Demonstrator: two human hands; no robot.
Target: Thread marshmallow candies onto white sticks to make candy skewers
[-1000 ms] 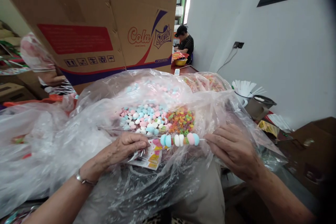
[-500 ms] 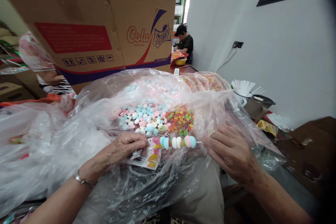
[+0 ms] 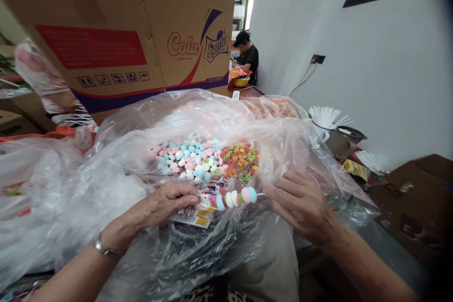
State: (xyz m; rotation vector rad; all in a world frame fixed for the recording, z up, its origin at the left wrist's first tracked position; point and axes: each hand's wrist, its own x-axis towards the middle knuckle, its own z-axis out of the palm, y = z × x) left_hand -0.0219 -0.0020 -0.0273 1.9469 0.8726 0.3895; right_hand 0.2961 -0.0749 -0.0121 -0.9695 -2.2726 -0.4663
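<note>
My left hand [image 3: 166,203] pinches one end of a thin stick and a printed wrapper [image 3: 198,214]. My right hand [image 3: 299,205] pinches the other end of the stick. Threaded on it is a candy skewer [image 3: 236,197] with blue, white, pink and green pieces. Both hands hover over a big clear plastic bag [image 3: 116,184] on my lap. Just behind the skewer lie a heap of pastel candies [image 3: 187,158] and a heap of small coloured candy rings [image 3: 242,160].
A large cardboard carton [image 3: 123,28] marked Cola Sprite stands behind the bag. At right a metal pot [image 3: 341,140] and a cup of white sticks [image 3: 327,120] sit near the wall. Another person [image 3: 247,56] sits far back. A brown box [image 3: 417,198] is at right.
The candy skewer has slid left toward the wrapper and dropped slightly. My right hand followed it leftward. My left hand has hardly moved.
</note>
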